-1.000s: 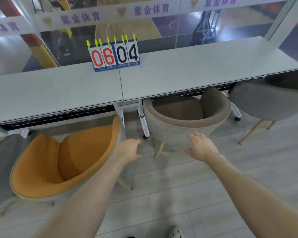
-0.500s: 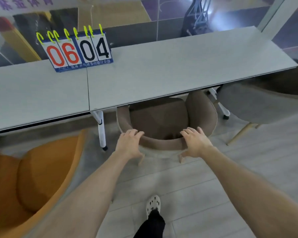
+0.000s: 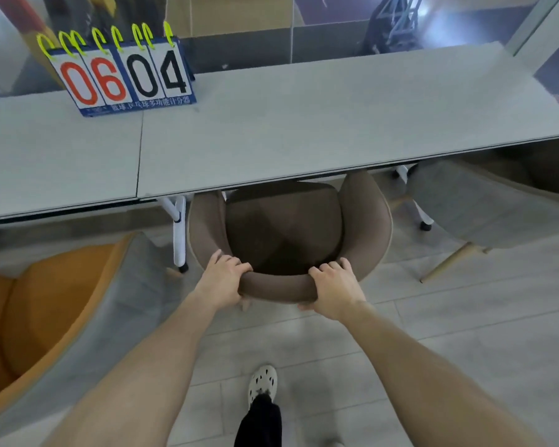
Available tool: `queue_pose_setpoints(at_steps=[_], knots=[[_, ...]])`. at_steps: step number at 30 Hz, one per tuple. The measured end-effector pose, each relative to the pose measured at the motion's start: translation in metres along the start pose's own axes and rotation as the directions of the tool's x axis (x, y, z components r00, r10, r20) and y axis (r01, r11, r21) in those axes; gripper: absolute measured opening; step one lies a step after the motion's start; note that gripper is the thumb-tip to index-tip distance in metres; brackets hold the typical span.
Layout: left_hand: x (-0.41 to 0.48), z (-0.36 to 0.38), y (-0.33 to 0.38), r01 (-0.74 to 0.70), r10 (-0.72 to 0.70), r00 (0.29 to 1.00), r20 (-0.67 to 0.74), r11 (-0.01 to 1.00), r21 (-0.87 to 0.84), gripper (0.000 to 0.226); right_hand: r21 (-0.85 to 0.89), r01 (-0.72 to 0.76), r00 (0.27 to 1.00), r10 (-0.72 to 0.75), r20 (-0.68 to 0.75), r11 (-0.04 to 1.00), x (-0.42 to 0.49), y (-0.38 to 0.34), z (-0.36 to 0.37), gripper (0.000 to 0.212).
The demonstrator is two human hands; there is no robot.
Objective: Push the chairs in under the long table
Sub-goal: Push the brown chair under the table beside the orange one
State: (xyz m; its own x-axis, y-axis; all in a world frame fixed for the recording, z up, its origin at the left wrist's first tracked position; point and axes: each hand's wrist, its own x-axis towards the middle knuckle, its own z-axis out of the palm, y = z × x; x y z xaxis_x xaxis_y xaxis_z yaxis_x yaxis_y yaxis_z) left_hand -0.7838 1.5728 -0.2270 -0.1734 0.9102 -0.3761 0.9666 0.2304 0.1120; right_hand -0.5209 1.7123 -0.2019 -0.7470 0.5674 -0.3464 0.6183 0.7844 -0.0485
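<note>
- Fingers [image 3: 231, 264] of the left hand [image 3: 221, 282] are curling over the top rim of the brown chair [image 3: 363, 217], clamped on its backrest.
- Right hand [image 3: 334, 287] is gripping the same rim just beside it, thumb underneath.
- Brown chair is sitting with its front tucked beneath the long tabletop [image 3: 304, 124]; its back is sticking out.
- Orange chair [image 3: 39, 311] is standing clear to the left; grey chair [image 3: 475, 208] is sitting partly under on the right.
- Score flipboard [image 3: 123, 77] is reading 06 04 on the tabletop.

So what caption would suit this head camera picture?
Both hands, left and right, grip the brown chair backrest at the long table.
</note>
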Motion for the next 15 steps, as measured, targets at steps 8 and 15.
queue_pose_setpoints(at_steps=[8,15], knots=[[-0.072,0.040,0.067,0.085,-0.085,0.996,0.009,0.995,-0.054,0.065,-0.043,0.112,0.994,-0.111,0.025,0.993,-0.070,0.017,0.020,0.080],[-0.126,0.071,0.112,0.133,-0.132,0.991,0.027,0.990,-0.045,0.061,-0.024,0.177,0.984,-0.176,0.013,0.984,-0.131,0.022,0.048,0.085]])
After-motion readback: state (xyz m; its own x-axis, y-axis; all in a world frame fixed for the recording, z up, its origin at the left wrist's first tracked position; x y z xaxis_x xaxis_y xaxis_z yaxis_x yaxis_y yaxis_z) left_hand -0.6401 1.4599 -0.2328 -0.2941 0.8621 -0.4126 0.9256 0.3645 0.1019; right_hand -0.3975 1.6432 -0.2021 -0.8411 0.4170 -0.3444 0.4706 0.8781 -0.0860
